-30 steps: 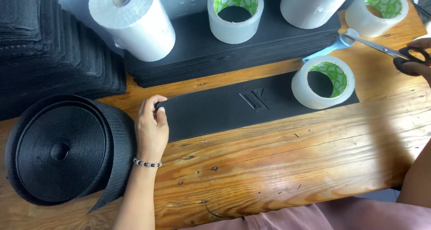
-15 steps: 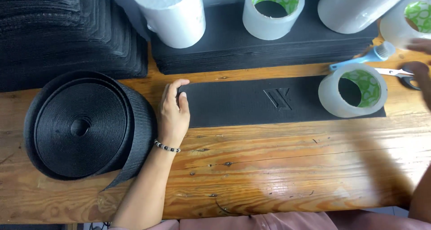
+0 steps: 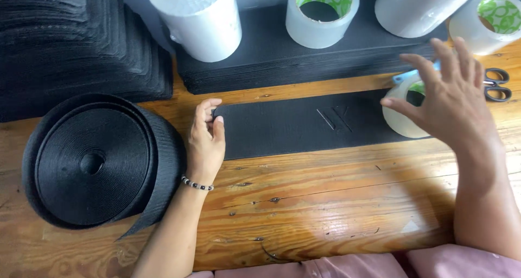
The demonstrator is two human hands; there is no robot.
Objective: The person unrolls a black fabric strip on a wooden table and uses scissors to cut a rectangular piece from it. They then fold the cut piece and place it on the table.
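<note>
2 hands are at work on 1 black strip (image 3: 304,126), which lies flat on the wooden table (image 3: 336,202) with its long axis running from your left hand across to your right. Your left hand (image 3: 206,145) pinches the near end of that strip, thumb and fingers curled closed on its corner, so the strip stretches away from this grip toward your other side. Your right hand (image 3: 453,101) hovers open, fingers spread and holding nothing, above the far end, where a roll of clear tape (image 3: 404,112) sits on the strip. That roll lies directly under your right palm and is closer to it than to your left. Scissors (image 3: 496,83) lie just beyond your right fingertips. A coil of black webbing (image 3: 95,161) sits just outside your left wrist. Your right hand hides much of the tape roll and the strip's far end, so whether your fingers touch the roll cannot be told.
</note>
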